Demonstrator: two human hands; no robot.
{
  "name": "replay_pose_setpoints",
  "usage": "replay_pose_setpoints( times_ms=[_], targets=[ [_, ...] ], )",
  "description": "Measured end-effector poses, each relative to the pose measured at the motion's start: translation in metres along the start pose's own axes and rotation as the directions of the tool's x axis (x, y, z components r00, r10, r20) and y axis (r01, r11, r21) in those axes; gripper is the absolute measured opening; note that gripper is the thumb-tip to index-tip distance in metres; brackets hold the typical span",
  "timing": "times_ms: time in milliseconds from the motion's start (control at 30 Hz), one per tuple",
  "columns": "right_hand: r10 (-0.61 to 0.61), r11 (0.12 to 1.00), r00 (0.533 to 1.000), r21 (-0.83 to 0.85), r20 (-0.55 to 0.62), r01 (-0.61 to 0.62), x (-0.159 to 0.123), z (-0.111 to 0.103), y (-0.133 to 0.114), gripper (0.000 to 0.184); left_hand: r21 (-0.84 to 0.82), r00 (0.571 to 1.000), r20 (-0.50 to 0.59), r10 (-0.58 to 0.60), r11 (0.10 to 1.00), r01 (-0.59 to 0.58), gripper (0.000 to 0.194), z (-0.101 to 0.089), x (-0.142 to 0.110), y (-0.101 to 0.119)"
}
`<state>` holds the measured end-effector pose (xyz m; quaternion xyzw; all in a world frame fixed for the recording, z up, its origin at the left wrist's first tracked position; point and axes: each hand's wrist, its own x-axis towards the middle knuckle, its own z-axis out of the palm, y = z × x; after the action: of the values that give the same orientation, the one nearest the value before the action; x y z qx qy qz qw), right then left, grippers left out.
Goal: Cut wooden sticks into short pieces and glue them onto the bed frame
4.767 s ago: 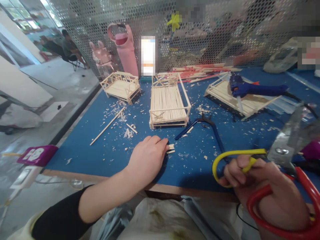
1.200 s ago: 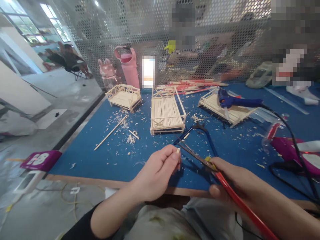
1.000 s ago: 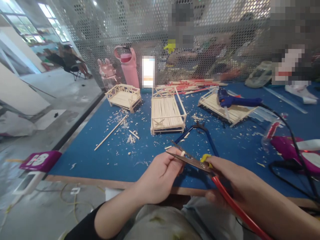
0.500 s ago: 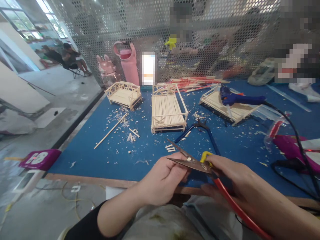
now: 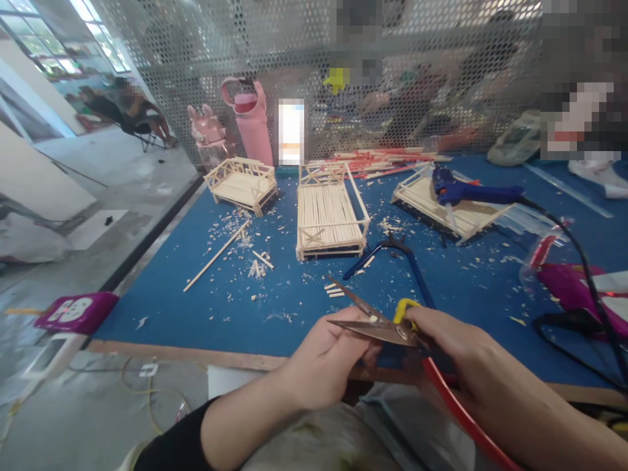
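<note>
Near the table's front edge, my right hand (image 5: 461, 340) is closed round the handles of a pair of scissors (image 5: 377, 329) with yellow and red grips. Their blades are parted and point left, over my left hand (image 5: 328, 353). The fingers of my left hand pinch a thin wooden stick (image 5: 373, 318); only its pale end shows between the blades, and the rest is hidden. Just beyond my hands lie several short cut stick pieces (image 5: 334, 289) and blue-handled pliers (image 5: 392, 243). A small bed-like stick frame (image 5: 326, 212) stands behind them.
A bench-like stick model (image 5: 244, 185) stands at the left, near a loose stick (image 5: 216, 256). On the right, a blue glue gun (image 5: 475, 193) rests on another stick model (image 5: 417, 193), its cord running toward me. Red-tipped sticks (image 5: 383, 160) and a pink bottle (image 5: 254, 131) stand along the mesh panel.
My hands and the scissors have barely moved. The blades stay parted round the stick's end, which has shifted very slightly.
</note>
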<state>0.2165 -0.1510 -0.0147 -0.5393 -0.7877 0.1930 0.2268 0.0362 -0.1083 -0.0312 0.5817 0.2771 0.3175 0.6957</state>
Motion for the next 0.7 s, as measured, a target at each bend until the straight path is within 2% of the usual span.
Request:
replay_pose_setpoints(
  times_ms=[167, 433, 567, 633, 700],
  targets=[
    [-0.076, 0.997, 0.997, 0.005, -0.028, 0.076, -0.001, 0.003, 0.001, 0.022, 0.137, 0.997, -0.031, 0.065, 0.989, -0.06, 0.05, 0.003, -0.003, 0.001],
    [-0.039, 0.998, 0.997, 0.042, 0.062, 0.036, -0.005, 0.007, 0.01, 0.016, 0.013, 0.996, -0.082, 0.03, 0.999, -0.029, 0.044, 0.01, -0.008, -0.012],
    [-0.047, 0.991, 0.993, 0.128, 0.11, 0.033, -0.004, 0.008, 0.011, 0.019, 0.214, 0.983, -0.071, 0.169, 0.965, -0.15, 0.051, 0.01, -0.007, -0.013],
    [-0.054, 0.988, 0.994, 0.15, 0.091, 0.04, -0.002, 0.009, 0.012, 0.019, 0.294, 0.978, -0.04, 0.202, 0.938, -0.182, 0.053, 0.01, -0.007, -0.014],
    [-0.029, 0.992, 0.999, 0.124, 0.036, 0.025, 0.0, 0.009, 0.013, 0.017, 0.309, 0.976, -0.068, 0.205, 0.935, -0.175, 0.05, 0.01, -0.005, -0.015]
  ],
)
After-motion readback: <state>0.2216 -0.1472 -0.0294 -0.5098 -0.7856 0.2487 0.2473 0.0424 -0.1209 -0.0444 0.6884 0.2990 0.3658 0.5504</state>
